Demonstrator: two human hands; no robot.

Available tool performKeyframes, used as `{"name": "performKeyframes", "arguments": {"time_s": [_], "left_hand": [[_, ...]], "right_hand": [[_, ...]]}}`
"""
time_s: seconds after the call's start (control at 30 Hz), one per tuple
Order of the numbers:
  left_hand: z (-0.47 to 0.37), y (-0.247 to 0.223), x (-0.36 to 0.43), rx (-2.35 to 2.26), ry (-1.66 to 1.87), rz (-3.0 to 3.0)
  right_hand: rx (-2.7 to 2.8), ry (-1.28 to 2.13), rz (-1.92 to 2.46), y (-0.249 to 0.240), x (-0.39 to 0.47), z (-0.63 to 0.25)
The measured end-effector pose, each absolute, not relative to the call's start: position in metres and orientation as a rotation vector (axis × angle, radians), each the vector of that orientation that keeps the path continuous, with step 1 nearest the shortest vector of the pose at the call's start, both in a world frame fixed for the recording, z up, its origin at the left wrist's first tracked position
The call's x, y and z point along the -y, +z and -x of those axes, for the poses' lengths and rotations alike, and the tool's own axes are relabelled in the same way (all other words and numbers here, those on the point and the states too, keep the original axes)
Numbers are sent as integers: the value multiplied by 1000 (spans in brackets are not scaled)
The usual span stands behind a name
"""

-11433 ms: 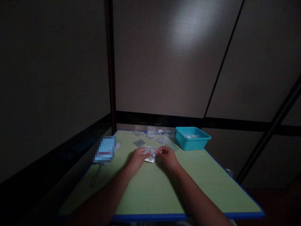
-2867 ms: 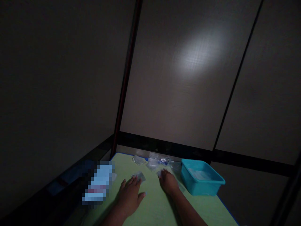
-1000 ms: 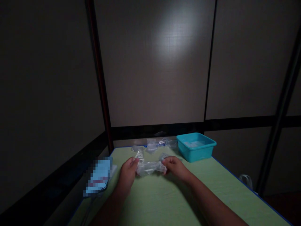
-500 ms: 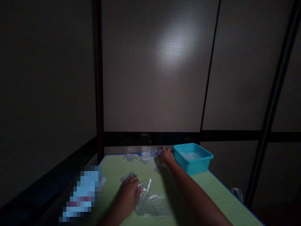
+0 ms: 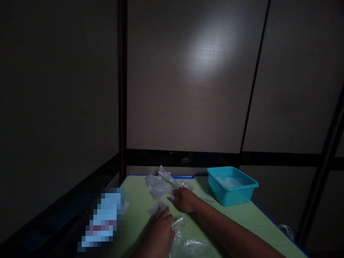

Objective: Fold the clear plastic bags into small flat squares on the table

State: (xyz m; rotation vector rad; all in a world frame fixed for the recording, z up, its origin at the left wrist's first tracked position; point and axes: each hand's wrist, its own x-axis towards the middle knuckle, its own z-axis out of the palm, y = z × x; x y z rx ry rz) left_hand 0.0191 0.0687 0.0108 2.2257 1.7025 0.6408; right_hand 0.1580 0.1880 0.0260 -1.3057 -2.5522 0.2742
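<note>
My left hand (image 5: 161, 227) rests low over the table, its fingers stretched onto a small clear plastic packet (image 5: 153, 208) and its thumb apart from them. Beside that thumb lies a larger, crumpled clear plastic bag (image 5: 192, 247). Farther back, my right hand (image 5: 185, 199) has its fingers drawn together on a clear plastic bag (image 5: 168, 176), which stretches away to the upper left. More thin, clear plastic packets (image 5: 157, 185) lie loosely overlapped just left of it.
A turquoise plastic basin (image 5: 231, 195) with something pale inside stands at the back right of the pale green table (image 5: 137, 204), which has a blue edge. At the left is a pixelated pale blue shape (image 5: 103, 220). Panelled walls (image 5: 185, 107) rise behind.
My right hand has come away from beside the basin, moving left and nearer, with clear plastic trailing from it. The packets at the back are now more bunched together. The view has shifted slightly.
</note>
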Motion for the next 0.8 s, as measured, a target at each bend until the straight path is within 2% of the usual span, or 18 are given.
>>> {"name": "performKeyframes", "arguments": {"time_s": [0.07, 0.13, 0.27, 0.37, 0.47, 0.6, 0.8], "left_hand": [[-23, 12, -66, -1660, 652, -2227], [-25, 12, -65, -1630, 667, -2228], [-28, 13, -63, -1627, 686, -2264], [-29, 15, -62, -1599, 710, -2311], [-28, 18, -60, -1541, 761, -2369], [-26, 21, -58, -1530, 837, -2388], [-24, 31, -55, -1672, 892, -2341]], "right_hand": [[2607, 401, 1045, 30, -167, -168], [2593, 493, 986, 42, -152, -177], [2414, 283, 1138, 78, -152, -173], [2362, 156, 1083, 91, -176, -147], [2488, 239, 1027, 80, -207, -110], [2746, 434, 1197, 48, -236, -72], [2811, 470, 1233, 21, -238, -73]]}}
